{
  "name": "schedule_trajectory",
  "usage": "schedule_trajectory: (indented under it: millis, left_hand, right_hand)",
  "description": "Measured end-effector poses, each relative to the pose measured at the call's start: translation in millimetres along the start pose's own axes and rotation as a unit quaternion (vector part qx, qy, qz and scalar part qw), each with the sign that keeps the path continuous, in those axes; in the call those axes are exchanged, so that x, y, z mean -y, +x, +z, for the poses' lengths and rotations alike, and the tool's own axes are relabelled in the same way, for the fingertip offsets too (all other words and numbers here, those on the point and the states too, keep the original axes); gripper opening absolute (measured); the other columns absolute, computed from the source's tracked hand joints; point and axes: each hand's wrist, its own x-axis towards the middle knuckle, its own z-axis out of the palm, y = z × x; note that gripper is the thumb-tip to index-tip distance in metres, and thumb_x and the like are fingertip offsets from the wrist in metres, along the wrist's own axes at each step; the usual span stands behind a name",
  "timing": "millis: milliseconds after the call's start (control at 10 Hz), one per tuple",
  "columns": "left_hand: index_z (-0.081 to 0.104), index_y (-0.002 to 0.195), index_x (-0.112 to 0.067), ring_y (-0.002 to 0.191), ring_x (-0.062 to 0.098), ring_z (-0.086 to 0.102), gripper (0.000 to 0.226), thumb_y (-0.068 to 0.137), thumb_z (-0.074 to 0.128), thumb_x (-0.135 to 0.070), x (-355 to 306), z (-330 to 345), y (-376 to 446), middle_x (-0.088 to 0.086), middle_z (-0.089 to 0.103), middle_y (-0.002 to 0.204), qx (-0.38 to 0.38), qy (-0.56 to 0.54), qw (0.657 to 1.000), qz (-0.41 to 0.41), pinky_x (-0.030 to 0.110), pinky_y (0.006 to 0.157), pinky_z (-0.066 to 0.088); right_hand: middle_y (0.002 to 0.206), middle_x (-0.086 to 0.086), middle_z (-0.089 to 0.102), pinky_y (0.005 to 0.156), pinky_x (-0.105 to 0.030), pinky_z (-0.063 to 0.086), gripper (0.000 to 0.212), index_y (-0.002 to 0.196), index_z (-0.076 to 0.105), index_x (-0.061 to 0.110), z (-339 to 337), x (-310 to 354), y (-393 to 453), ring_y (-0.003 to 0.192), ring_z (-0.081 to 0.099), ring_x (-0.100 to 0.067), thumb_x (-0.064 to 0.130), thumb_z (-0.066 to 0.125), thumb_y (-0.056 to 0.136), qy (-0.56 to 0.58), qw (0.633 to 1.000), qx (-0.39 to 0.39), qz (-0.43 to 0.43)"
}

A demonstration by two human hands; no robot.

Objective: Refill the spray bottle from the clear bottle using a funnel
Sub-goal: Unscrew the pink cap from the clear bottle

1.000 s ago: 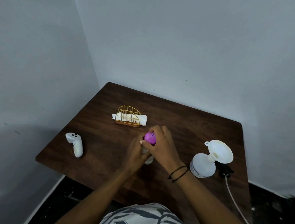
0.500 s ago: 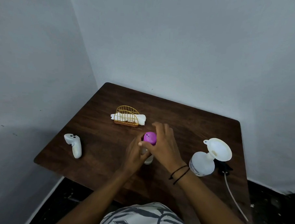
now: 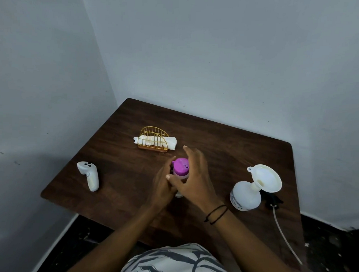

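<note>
Right hand (image 3: 193, 177) fingers lifted off purple cap (image 3: 181, 166), left hand (image 3: 162, 186) still gripping clear bottle (image 3: 179, 194)

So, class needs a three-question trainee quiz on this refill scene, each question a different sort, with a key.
1. True or false: the funnel sits in the spray bottle.
2. Which hand holds the clear bottle? A left hand B right hand C neither
3. Fill in: the clear bottle's cap is ____ in colour.

Key: 1 true; 2 A, while the right hand's fingers are spread beside the cap; 3 purple.
</note>
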Motion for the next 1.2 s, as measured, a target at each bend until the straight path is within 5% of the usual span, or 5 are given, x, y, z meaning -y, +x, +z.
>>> schedule_trajectory:
  millis: [100, 800, 900, 1000, 1200]
  left_hand:
    - [0.040, 0.144, -0.017, 0.126, 0.008, 0.048, 0.065, 0.088, 0.072, -0.013, -4.8, 1.7, -1.5, -0.010, 0.046, 0.133, -0.034, 0.004, 0.999, -0.010, 0.000, 0.098, 0.031]
    - [0.045, 0.141, 0.000, 0.135, 0.026, 0.049, 0.054, 0.091, 0.065, -0.008, -7.3, -5.0, -9.1, 0.014, 0.053, 0.142, 0.005, 0.003, 1.000, -0.011, 0.028, 0.109, 0.035]
    - [0.040, 0.146, -0.019, 0.129, -0.017, 0.039, 0.065, 0.089, 0.061, -0.042, -11.7, -5.2, -6.8, -0.023, 0.044, 0.138, -0.018, -0.011, 0.999, 0.030, 0.003, 0.104, 0.031]
    - [0.035, 0.144, -0.037, 0.125, -0.024, 0.038, 0.066, 0.085, 0.059, -0.052, -11.1, -5.7, -6.8, -0.043, 0.043, 0.131, -0.033, -0.020, 0.999, 0.028, -0.003, 0.099, 0.030]
    - [0.037, 0.147, -0.028, 0.130, -0.015, 0.040, 0.065, 0.088, 0.061, -0.040, -10.2, -3.7, -5.2, -0.037, 0.040, 0.140, -0.035, -0.010, 0.999, 0.033, 0.003, 0.104, 0.030]
  right_hand:
    - [0.149, 0.001, 0.041, 0.106, -0.035, 0.048, 0.098, 0.154, 0.018, 0.032, 2.0, 2.4, 0.8, 0.133, 0.046, -0.015, 0.041, 0.079, 0.078, 0.047, 0.997, 0.003, 0.054]
    - [0.161, -0.003, 0.020, 0.117, -0.040, 0.031, 0.099, 0.155, 0.019, 0.025, 8.3, 11.0, -2.6, 0.147, 0.022, -0.021, 0.043, 0.078, 0.079, 0.001, 0.999, -0.020, 0.041]
    - [0.143, -0.003, 0.045, 0.107, -0.042, 0.047, 0.085, 0.149, 0.033, 0.021, 5.0, 12.6, -4.0, 0.131, 0.043, -0.016, 0.024, 0.081, 0.078, 0.063, 0.995, -0.044, 0.067]
    - [0.159, -0.004, 0.028, 0.118, -0.042, 0.034, 0.095, 0.156, 0.021, 0.019, 2.8, 11.1, -4.3, 0.147, 0.026, -0.019, 0.018, 0.078, 0.079, 0.052, 0.998, -0.001, 0.025]
    - [0.135, -0.003, 0.052, 0.103, -0.044, 0.049, 0.082, 0.146, 0.039, 0.018, 5.1, 13.0, -4.5, 0.125, 0.047, -0.015, 0.021, 0.083, 0.076, 0.075, 0.993, -0.067, 0.067]
